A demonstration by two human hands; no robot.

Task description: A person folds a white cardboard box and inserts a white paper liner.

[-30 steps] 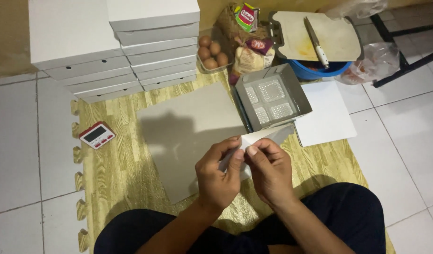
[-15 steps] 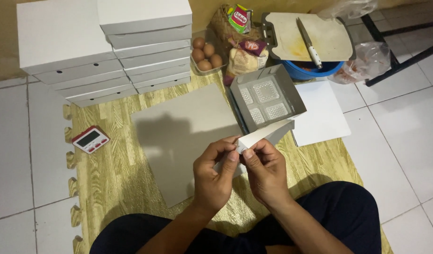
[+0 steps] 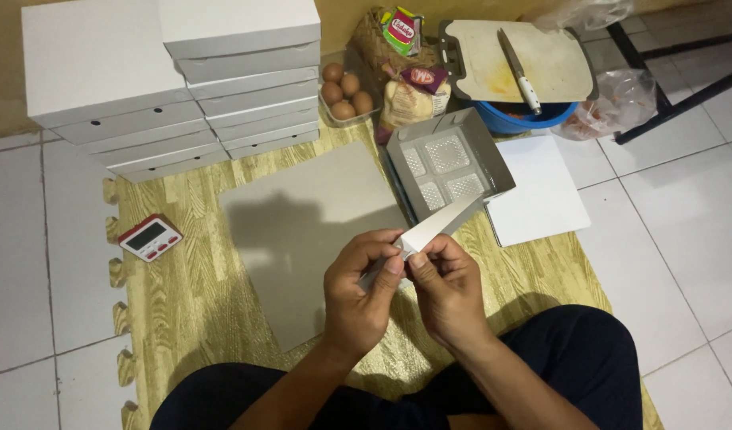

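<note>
A yellow-green wood-grain foam mat [image 3: 183, 302] is spread over the white tiled floor [image 3: 31, 263] through the middle of the frame, and a large flat grey cardboard sheet [image 3: 302, 231] lies unfolded at its centre. Two stacks of closed white cardboard boxes [image 3: 167, 80] are piled at the upper left, which suggests that many boxes are finished already. Just right of centre, a half-assembled grey cardboard box [image 3: 449, 163] with clear plastic inserts is seen tilted open, beside a flat white sheet [image 3: 541, 191]; its folding is judged not yet complete. At the upper right, a pale cutting board with a knife [image 3: 533, 60] rests on a blue bowl [image 3: 521, 119], with a tray of brown eggs [image 3: 343, 91] to its left. A small red-and-white digital timer [image 3: 149, 237] lies at the mat's left edge. Low in the centre, a narrow folded white card strip [image 3: 437, 227] is pinched between the left hand [image 3: 362, 299] and the right hand [image 3: 449, 291], both closed on its lower end, while its upper end points toward the open box.
</note>
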